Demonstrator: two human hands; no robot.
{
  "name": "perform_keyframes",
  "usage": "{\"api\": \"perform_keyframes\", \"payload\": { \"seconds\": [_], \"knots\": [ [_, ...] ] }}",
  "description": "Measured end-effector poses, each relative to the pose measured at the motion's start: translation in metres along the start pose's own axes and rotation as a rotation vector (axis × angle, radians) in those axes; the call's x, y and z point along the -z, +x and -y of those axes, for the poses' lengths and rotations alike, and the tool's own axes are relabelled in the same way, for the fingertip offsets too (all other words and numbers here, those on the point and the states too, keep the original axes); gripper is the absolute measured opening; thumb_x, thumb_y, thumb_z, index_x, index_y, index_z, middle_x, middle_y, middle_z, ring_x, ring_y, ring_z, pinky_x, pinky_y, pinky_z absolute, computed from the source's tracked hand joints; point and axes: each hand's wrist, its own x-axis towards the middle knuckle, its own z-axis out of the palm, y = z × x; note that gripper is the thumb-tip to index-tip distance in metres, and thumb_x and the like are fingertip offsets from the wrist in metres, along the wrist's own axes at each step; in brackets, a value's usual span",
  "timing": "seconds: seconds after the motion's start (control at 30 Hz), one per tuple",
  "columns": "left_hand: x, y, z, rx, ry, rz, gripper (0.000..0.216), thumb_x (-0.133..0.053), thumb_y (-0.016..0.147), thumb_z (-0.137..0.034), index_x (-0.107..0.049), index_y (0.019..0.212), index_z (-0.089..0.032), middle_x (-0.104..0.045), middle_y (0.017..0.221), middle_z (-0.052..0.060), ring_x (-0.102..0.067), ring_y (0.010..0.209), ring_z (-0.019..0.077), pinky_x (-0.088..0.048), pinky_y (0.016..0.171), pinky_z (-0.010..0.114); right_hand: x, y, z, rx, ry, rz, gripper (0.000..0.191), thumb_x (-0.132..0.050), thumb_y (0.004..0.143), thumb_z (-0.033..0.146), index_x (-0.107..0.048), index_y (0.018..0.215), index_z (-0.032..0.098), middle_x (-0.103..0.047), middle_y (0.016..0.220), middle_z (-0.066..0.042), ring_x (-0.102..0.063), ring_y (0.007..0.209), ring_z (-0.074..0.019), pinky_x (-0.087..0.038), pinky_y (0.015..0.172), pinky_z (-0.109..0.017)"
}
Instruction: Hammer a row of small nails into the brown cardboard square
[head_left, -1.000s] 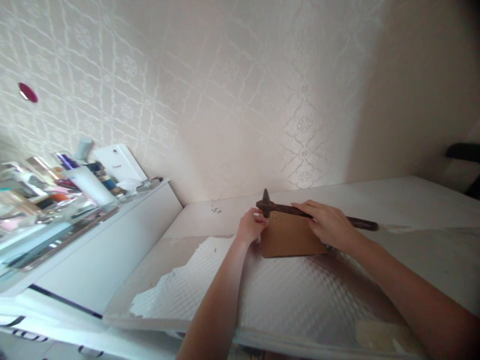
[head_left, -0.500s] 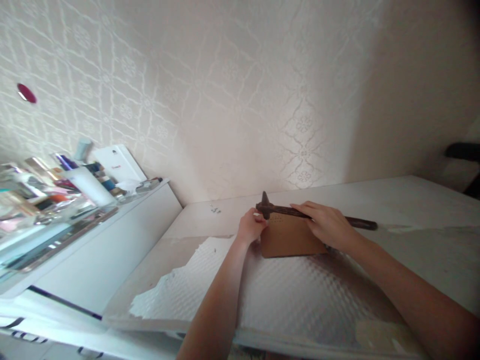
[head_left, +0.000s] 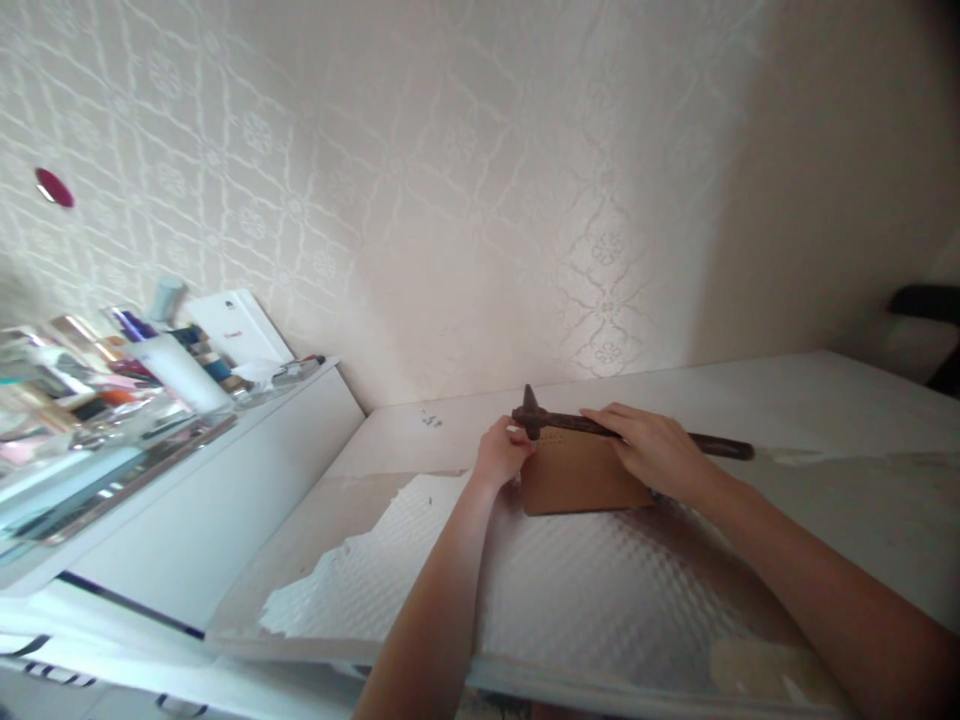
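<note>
Lying flat on the white bench [head_left: 825, 400] is a brown leather piece [head_left: 577, 475], set near the back wall on top of a textured white mat [head_left: 585, 590] that covers much of the surface. Across its far edge rests a dark hammer [head_left: 600, 425], its pointed head toward the left and its long handle running out to the right beyond the leather.

The person's left hand [head_left: 501, 455] sits at the leather's left edge, just below the hammer head, fingers curled in and pinched together on something too small to make out. That hand touches the leather's corner. The right hand [head_left: 656, 450] lies over the hammer handle and the upper right part of the leather, fingers stretched leftward along the handle; whether its grip is actually closed round the handle or only pressing on it, I cannot tell from here.

A row of small punched holes shows faintly on the leather just under the hammer. A few tiny dark bits [head_left: 430, 418] lie on the bench near the wall, well apart from the hands. Off to the left, a lower white shelf [head_left: 225, 480] carries a clutter of bottles and tubes [head_left: 176, 365].
</note>
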Motion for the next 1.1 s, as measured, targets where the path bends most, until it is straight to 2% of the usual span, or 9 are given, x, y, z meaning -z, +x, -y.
{"api": "perform_keyframes", "payload": {
  "seconds": [0.27,0.47,0.63,0.8,0.93,1.1],
  "knots": [
    [-0.002,0.004,0.006,-0.003,-0.046,-0.001,0.027,-0.066,0.068,-0.007,-0.056,0.091,-0.017,-0.069,0.079,0.003,-0.066,0.078,0.0168,-0.049,0.076,0.028,-0.001,0.000,-0.002,-0.013,0.036,0.009,0.053,-0.038,0.078,0.003,-0.058,0.125,0.016,-0.063,0.114,-0.007,-0.062,0.098,-0.0226,-0.049,0.082,-0.032],
    [0.002,0.005,0.006,0.039,-0.203,0.038,0.034,-0.064,0.067,0.000,-0.055,0.097,-0.016,-0.069,0.080,0.003,-0.064,0.074,0.0138,-0.050,0.077,0.029,0.002,0.002,-0.018,-0.075,0.061,-0.079,0.046,-0.044,0.082,0.012,-0.057,0.126,0.017,-0.062,0.113,-0.008,-0.062,0.095,-0.0228,-0.049,0.080,-0.032],
    [0.005,0.005,0.002,0.041,-0.191,0.020,0.033,-0.062,0.070,0.001,-0.057,0.098,-0.014,-0.070,0.085,0.008,-0.065,0.077,0.0145,-0.050,0.079,0.029,0.000,0.001,-0.036,-0.279,-0.063,-0.106,0.043,-0.048,0.083,0.017,-0.058,0.125,0.014,-0.063,0.111,-0.012,-0.061,0.095,-0.0270,-0.048,0.080,-0.036],
    [0.005,0.004,0.000,0.026,-0.073,-0.015,0.022,-0.061,0.078,-0.013,-0.060,0.100,-0.014,-0.071,0.089,0.009,-0.066,0.082,0.0163,-0.049,0.079,0.029,-0.001,-0.002,-0.047,-0.523,-0.156,-0.084,0.044,-0.051,0.080,0.019,-0.059,0.122,0.013,-0.066,0.107,-0.013,-0.062,0.094,-0.0297,-0.048,0.078,-0.039],
    [0.004,0.002,-0.002,0.019,-0.004,-0.043,0.021,-0.062,0.080,-0.022,-0.062,0.099,-0.015,-0.071,0.092,0.010,-0.066,0.083,0.0171,-0.049,0.078,0.029,0.004,-0.005,-0.049,-0.625,-0.163,-0.052,0.044,-0.050,0.078,0.018,-0.060,0.121,0.012,-0.068,0.103,-0.015,-0.063,0.093,-0.0305,-0.048,0.074,-0.038],
    [0.002,0.001,-0.001,0.029,0.017,-0.037,0.022,-0.066,0.077,-0.024,-0.062,0.098,-0.016,-0.071,0.089,0.008,-0.065,0.078,0.0153,-0.050,0.074,0.027,0.008,-0.007,-0.049,-0.703,-0.137,-0.014,0.043,-0.048,0.079,0.019,-0.061,0.119,0.009,-0.067,0.102,-0.019,-0.063,0.091,-0.0335,-0.045,0.069,-0.039]
  ]
}}
